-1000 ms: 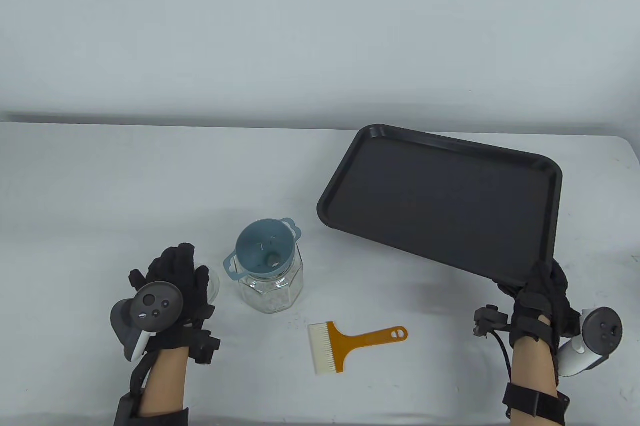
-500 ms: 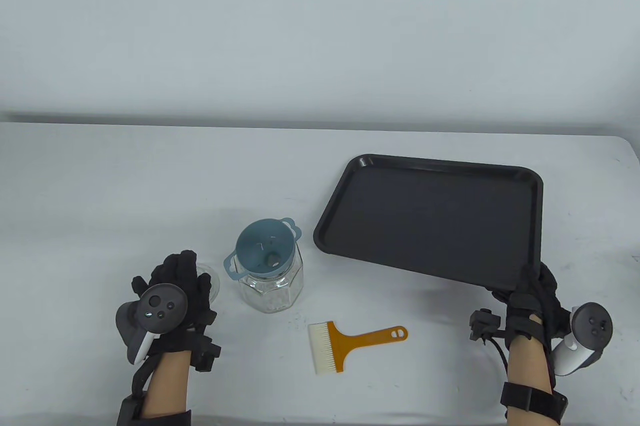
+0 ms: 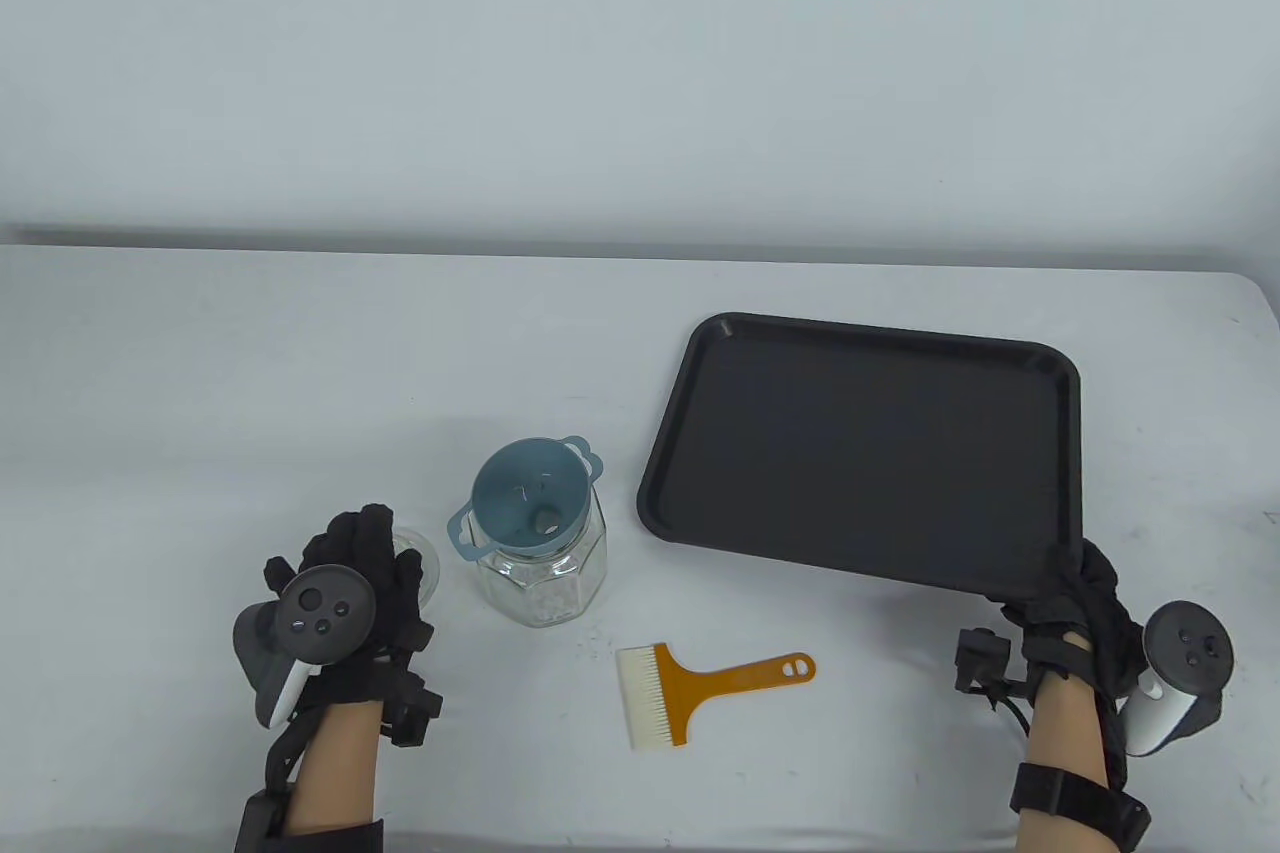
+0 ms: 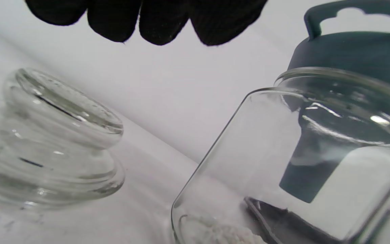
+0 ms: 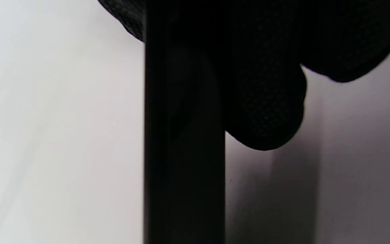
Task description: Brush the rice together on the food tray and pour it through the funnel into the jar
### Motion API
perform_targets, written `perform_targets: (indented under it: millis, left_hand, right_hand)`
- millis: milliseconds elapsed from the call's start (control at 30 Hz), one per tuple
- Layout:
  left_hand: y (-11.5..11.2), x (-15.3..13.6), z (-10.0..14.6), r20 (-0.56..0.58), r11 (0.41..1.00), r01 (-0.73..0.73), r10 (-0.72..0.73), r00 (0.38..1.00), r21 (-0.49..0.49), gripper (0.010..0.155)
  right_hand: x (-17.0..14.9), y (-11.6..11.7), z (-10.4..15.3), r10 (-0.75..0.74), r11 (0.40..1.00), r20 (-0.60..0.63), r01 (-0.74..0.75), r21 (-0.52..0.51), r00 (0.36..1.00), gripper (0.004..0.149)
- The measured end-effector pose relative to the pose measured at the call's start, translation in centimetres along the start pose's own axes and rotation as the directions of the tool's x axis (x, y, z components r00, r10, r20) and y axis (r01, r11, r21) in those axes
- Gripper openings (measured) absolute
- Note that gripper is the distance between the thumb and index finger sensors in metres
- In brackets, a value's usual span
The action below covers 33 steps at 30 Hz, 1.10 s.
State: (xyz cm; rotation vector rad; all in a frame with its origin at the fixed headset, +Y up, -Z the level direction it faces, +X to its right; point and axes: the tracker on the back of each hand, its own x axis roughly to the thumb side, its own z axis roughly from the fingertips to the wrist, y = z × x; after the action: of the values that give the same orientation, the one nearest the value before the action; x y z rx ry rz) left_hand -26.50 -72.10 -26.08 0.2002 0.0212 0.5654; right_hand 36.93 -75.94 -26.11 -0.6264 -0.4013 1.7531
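Note:
The black food tray (image 3: 870,443) lies nearly flat at the right of the table, its surface bare. My right hand (image 3: 1075,583) grips its near right corner; in the right wrist view my fingers (image 5: 266,101) curl round the tray's edge (image 5: 181,152). A glass jar (image 3: 545,583) stands left of the tray with a blue funnel (image 3: 525,498) in its mouth. A little rice (image 4: 222,234) lies at the bottom of the jar (image 4: 283,169). My left hand (image 3: 360,553) hovers over a glass lid (image 3: 425,568), holding nothing. An orange brush (image 3: 700,688) lies near the front edge.
The glass lid (image 4: 56,135) sits on the table just left of the jar, under my left fingertips (image 4: 168,23). The table's white cloth stretches to the back wall and to the left.
The tray has come down from a raised tilt to nearly flat on the table, with my right hand still on its corner. My left hand has barely moved.

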Motion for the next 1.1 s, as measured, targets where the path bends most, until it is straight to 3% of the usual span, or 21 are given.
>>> perform_targets:
  millis: [267,500,833,1100]
  left_hand:
    - [0.0,-0.1,0.0,-0.010,1.000,-0.006,0.006,1.000,-0.003,0.066]
    - [0.1,-0.1,0.0,-0.014,1.000,0.001,-0.001,1.000,0.001,0.066]
    - [-0.1,-0.2,0.0,-0.030,1.000,0.022,-0.023,0.999,-0.013,0.066]
    - [-0.2,-0.2,-0.1,-0.029,1.000,0.023,-0.023,0.999,-0.022,0.066]
  right_hand:
    - [-0.3,0.1,-0.5,0.311,0.950,-0.025,-0.311,0.019,0.950,0.053]
    - [-0.9,0.7,-1.2,0.620,0.782,-0.042,-0.613,0.116,0.783,0.053]
    - [-1.0,1.6,-1.6,0.794,0.601,-0.013,-0.781,0.167,0.608,0.055]
    - [-0.9,2.1,-1.5,0.858,0.504,0.008,-0.846,0.172,0.513,0.057]
